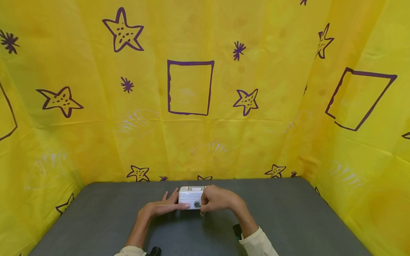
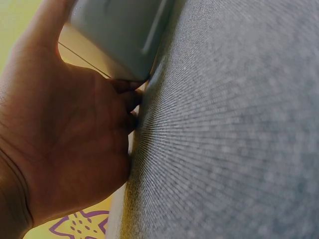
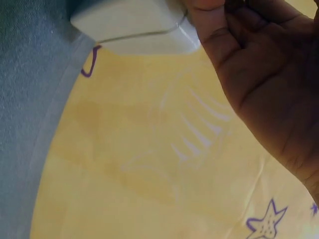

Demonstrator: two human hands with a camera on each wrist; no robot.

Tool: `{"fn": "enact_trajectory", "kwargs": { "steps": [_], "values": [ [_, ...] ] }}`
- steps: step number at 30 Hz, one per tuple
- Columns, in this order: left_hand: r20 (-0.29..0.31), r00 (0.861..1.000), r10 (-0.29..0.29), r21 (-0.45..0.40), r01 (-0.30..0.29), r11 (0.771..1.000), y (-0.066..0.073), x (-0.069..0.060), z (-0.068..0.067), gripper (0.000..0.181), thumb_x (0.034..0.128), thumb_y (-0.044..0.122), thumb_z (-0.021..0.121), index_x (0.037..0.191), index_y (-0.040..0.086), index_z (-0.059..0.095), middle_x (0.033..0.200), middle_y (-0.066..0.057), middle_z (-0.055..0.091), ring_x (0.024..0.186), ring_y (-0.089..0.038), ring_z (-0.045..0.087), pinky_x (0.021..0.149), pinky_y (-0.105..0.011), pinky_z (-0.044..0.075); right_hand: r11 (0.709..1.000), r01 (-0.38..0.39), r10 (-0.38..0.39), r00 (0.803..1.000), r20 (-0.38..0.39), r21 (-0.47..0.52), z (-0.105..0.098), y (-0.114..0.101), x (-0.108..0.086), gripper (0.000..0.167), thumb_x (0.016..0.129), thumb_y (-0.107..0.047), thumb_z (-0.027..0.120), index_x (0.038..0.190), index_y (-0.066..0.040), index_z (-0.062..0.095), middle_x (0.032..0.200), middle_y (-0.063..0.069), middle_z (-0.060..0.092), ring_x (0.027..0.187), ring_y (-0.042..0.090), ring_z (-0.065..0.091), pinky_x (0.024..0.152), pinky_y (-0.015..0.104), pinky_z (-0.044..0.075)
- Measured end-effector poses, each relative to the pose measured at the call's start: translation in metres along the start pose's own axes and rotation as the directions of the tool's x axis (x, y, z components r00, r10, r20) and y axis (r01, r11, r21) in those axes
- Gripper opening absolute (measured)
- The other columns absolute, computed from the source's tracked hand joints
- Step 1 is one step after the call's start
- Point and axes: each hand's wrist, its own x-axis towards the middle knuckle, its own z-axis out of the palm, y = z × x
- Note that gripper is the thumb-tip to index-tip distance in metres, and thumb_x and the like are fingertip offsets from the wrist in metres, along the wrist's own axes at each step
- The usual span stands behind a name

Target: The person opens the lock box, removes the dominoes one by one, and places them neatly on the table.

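A small white cash box [image 1: 189,195] with a top handle and a round front lock [image 1: 196,204] stands on the grey table. My left hand [image 1: 161,207] grips its left side, the thumb lying across the front face; in the left wrist view the other fingers [image 2: 130,99] bend at the box's edge. Curled at the box's front right, beside the lock, is my right hand [image 1: 219,198]. Below its fingers hangs a small metal piece that looks like a key [image 1: 202,213]. What lies between those fingertips is hidden, also in the right wrist view.
The grey tabletop [image 1: 288,220] stretches around the box on both sides. Yellow cloth [image 1: 192,142] with purple starfish and square outlines encloses the table at the back and both sides.
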Motion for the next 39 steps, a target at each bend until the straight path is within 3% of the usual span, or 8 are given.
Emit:
{"fn": "enact_trajectory", "kwargs": {
  "steps": [9, 15, 23, 28, 32, 35, 39],
  "values": [
    [-0.007, 1.000, 0.003, 0.007, -0.003, 1.000, 0.001, 0.000, 0.000, 0.120, 0.0838, 0.085, 0.057, 0.169, 0.016, 0.010, 0.178, -0.016, -0.005, 0.160, -0.053, -0.014, 0.122, -0.080, -0.003, 0.995, -0.092, 0.092, 0.996, 0.020, -0.029, 0.007, -0.008, 0.004, 0.030, 0.081, -0.003, 0.069, 0.052, -0.007, 0.062, 0.043, -0.015, 0.039, 0.040, -0.001, 0.029, 0.043, 0.014, 0.022],
    [-0.005, 1.000, -0.003, 0.003, 0.003, 1.000, 0.001, 0.002, -0.001, 0.120, 0.0838, 0.084, 0.058, 0.169, 0.015, 0.010, 0.178, -0.016, -0.005, 0.160, -0.052, -0.013, 0.123, -0.080, -0.003, 0.988, -0.142, 0.144, 0.989, 0.027, -0.067, 0.010, -0.011, 0.005, 0.024, 0.083, -0.005, 0.068, 0.060, -0.001, 0.073, 0.041, -0.013, 0.045, 0.037, -0.002, 0.038, 0.042, 0.014, 0.028],
    [-0.008, 1.000, -0.002, 0.007, 0.002, 1.000, 0.001, 0.003, -0.002, 0.119, 0.0835, 0.084, 0.059, 0.170, 0.018, 0.010, 0.178, -0.015, -0.004, 0.160, -0.053, -0.012, 0.122, -0.081, -0.001, 0.982, -0.190, 0.190, 0.982, 0.007, -0.010, 0.009, -0.012, 0.005, 0.022, 0.085, -0.004, 0.067, 0.066, 0.002, 0.076, 0.044, -0.001, 0.056, 0.038, 0.002, 0.044, 0.042, 0.016, 0.026],
    [-0.011, 1.000, -0.005, 0.026, 0.005, 1.000, 0.000, 0.002, -0.001, 0.119, 0.0834, 0.084, 0.058, 0.170, 0.018, 0.011, 0.178, -0.014, -0.003, 0.161, -0.052, -0.011, 0.122, -0.080, 0.001, 0.980, -0.200, 0.200, 0.980, -0.004, 0.008, 0.010, -0.012, 0.006, 0.023, 0.086, -0.005, 0.066, 0.067, 0.002, 0.077, 0.044, 0.000, 0.057, 0.039, 0.012, 0.054, 0.042, 0.016, 0.027],
    [-0.010, 1.000, -0.002, 0.030, 0.003, 1.000, 0.000, 0.003, 0.000, 0.119, 0.0837, 0.084, 0.058, 0.170, 0.017, 0.010, 0.178, -0.014, -0.004, 0.161, -0.052, -0.011, 0.122, -0.080, 0.000, 0.976, -0.220, 0.220, 0.976, -0.009, 0.008, 0.011, -0.013, 0.007, 0.022, 0.085, -0.005, 0.067, 0.067, 0.001, 0.076, 0.043, -0.004, 0.056, 0.051, 0.029, 0.069, 0.042, 0.017, 0.030],
    [-0.002, 1.000, -0.001, 0.018, 0.001, 1.000, 0.000, 0.002, 0.000, 0.121, 0.0832, 0.085, 0.058, 0.170, 0.015, 0.010, 0.178, -0.016, -0.005, 0.160, -0.053, -0.013, 0.122, -0.081, -0.003, 0.970, -0.243, 0.243, 0.970, -0.014, 0.012, 0.013, -0.015, 0.006, 0.021, 0.085, -0.006, 0.067, 0.067, 0.000, 0.077, 0.045, -0.003, 0.059, 0.060, 0.035, 0.074, 0.043, 0.017, 0.035],
    [0.001, 1.000, 0.004, 0.003, -0.004, 1.000, -0.002, 0.003, 0.001, 0.122, 0.0830, 0.086, 0.057, 0.170, 0.015, 0.010, 0.178, -0.017, -0.006, 0.159, -0.055, -0.015, 0.119, -0.082, -0.006, 0.960, -0.276, 0.276, 0.961, -0.006, 0.049, 0.016, -0.017, 0.006, 0.021, 0.085, -0.005, 0.067, 0.066, -0.001, 0.075, 0.048, -0.001, 0.064, 0.057, 0.031, 0.074, 0.046, 0.023, 0.048]
  ]
}}
